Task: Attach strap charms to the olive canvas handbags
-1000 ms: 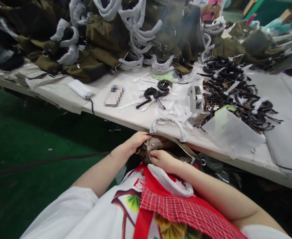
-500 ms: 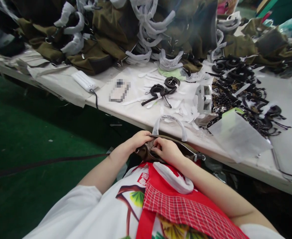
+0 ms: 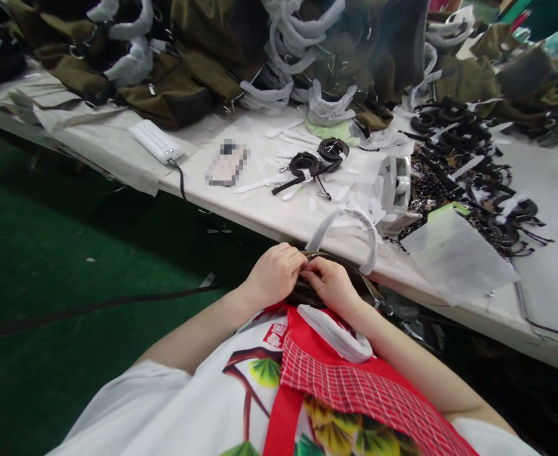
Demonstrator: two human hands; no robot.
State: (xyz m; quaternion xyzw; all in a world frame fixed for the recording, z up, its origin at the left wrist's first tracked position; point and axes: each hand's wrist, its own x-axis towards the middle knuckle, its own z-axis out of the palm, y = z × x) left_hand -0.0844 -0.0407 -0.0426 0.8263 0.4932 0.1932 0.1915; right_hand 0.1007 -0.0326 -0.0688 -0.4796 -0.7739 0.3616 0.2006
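Observation:
A dark olive-brown bag (image 3: 306, 295) rests against my body at the table's edge, its zippered opening facing up. One white-wrapped handle (image 3: 329, 227) arches over the table side; the other (image 3: 334, 334) lies on my red apron. My left hand (image 3: 277, 272) is closed at the left end of the opening, fingers curled over the zipper edge. Right beside it, my right hand (image 3: 329, 283) pinches at the same edge, the fingertips of both hands nearly touching. Whatever small part lies between the fingertips is too hidden to make out.
On the white table (image 3: 254, 206) lie a phone (image 3: 226, 163), a white power strip (image 3: 155, 140), coiled black straps (image 3: 304, 166), a white dispenser-like object (image 3: 396, 190) and a heap of black straps and chains (image 3: 469, 177). Olive bags (image 3: 221, 50) are piled behind.
My left hand has moved right and curled over the bag's edge, close to my right hand. The far handle has shifted right. The camera view has moved slightly.

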